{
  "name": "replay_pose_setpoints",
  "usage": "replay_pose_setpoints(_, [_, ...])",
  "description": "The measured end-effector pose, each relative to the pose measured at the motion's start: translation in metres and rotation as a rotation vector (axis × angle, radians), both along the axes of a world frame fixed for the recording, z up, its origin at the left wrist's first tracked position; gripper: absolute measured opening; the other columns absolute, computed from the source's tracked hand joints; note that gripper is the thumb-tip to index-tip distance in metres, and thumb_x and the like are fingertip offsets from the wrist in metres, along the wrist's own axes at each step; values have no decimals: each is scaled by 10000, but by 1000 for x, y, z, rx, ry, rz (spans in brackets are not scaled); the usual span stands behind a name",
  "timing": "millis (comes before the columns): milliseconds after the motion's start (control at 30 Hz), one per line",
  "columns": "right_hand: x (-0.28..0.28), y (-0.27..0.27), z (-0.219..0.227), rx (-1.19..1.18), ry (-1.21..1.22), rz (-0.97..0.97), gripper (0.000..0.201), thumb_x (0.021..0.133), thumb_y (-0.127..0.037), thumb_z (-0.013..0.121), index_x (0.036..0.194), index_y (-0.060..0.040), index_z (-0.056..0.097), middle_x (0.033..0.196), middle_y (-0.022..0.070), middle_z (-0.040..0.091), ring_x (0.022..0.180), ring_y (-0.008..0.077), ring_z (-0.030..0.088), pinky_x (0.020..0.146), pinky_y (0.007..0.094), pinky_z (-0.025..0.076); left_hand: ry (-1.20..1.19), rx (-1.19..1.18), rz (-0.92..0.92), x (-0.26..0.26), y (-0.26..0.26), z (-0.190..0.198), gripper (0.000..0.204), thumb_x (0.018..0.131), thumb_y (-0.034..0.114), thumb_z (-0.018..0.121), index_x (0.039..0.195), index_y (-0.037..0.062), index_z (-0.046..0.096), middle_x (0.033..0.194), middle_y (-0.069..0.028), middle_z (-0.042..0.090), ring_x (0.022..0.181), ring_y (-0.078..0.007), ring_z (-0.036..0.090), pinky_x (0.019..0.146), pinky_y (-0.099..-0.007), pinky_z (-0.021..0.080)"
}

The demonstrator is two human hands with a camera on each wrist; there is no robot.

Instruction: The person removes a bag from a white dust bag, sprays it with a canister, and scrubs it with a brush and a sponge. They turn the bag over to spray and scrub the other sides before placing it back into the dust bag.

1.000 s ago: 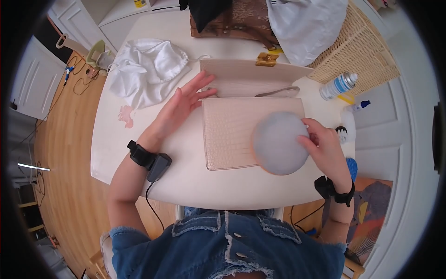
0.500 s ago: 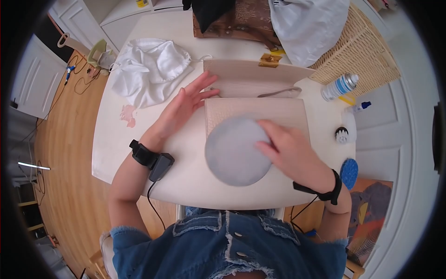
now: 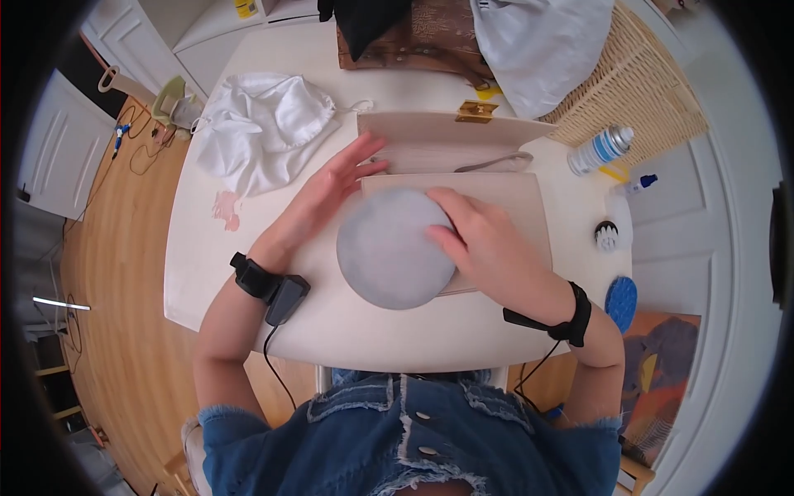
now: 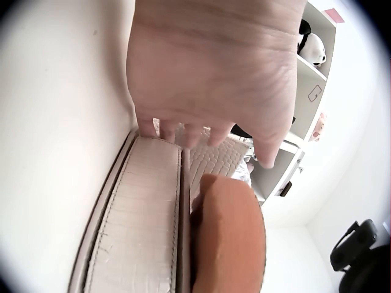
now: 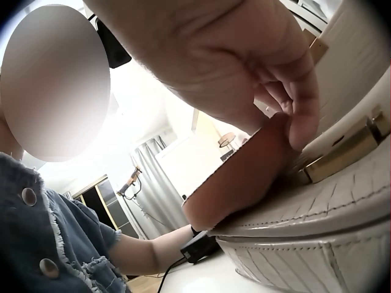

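A pale pink crocodile-embossed handbag point(image 3: 528, 217) lies on the white table with its flap point(image 3: 413, 128) raised at the back. My right hand point(image 3: 496, 252) pinches the right edge of a round foam pad point(image 3: 393, 256), grey on top. Its orange foam side point(image 5: 244, 174) faces down on the bag's front in the right wrist view. The pad overlaps the bag's left edge and hides much of the front panel. My left hand point(image 3: 324, 198) is beside the bag's upper left corner, fingers extended; in the left wrist view its fingertips point(image 4: 166, 131) are right at the bag's end.
A crumpled white cloth bag point(image 3: 265, 128) lies at the back left, near a pink patch point(image 3: 226, 211). A spray can point(image 3: 601, 150), a small brush point(image 3: 606, 237) and a blue oval pad point(image 3: 621, 303) line the right side. Behind stand a wicker basket point(image 3: 637, 91) and a brown bag point(image 3: 413, 41).
My right hand has carried the round pad leftward across the bag, from its right half to past its left edge. The left hand has stayed at the corner.
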State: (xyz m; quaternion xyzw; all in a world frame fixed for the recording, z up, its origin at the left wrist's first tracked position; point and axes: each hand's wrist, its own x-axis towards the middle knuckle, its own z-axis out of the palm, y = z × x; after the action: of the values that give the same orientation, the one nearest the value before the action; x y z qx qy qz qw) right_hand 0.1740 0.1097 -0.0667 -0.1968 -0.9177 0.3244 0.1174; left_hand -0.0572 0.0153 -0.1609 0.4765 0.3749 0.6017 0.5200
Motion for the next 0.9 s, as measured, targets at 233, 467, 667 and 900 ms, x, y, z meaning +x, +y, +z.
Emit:
replay_pose_setpoints(233, [35,17,8,-44,126,-73,364,869,-77,589,1217,0,516,1190,200,521,1069,377,536,895,402,462,136,11,-9,3,-6,9,906,858,564,583,1489,22,224,1527,-134,267,1392,-271,297,1134,-384,233])
replay_pose_setpoints(467, [102,50,-22,257,82,-193,340,833,-33,612,1165,-8,547,1210,170,519,1100,352,507,937,381,435,235,-28,85,9,-8,26,655,903,374,596,1412,18,389,1436,-114,426,1334,-239,391,1102,-374,295])
replay_pose_setpoints(667, [90,72,-8,265,-26,-24,432,813,-2,594,1238,-50,531,1088,135,538,1021,321,528,861,382,460,905,-174,466,32,-17,59,384,845,143,659,1205,28,590,1211,-138,596,1159,-262,534,983,-375,403])
replay_pose_setpoints(900, [70,103,-20,22,56,8,598,820,-46,613,1381,-118,422,991,150,540,828,285,546,735,360,480,1507,160,229,86,-37,99,671,674,348,797,1253,99,567,1367,-139,461,1247,-366,436,996,-457,388])
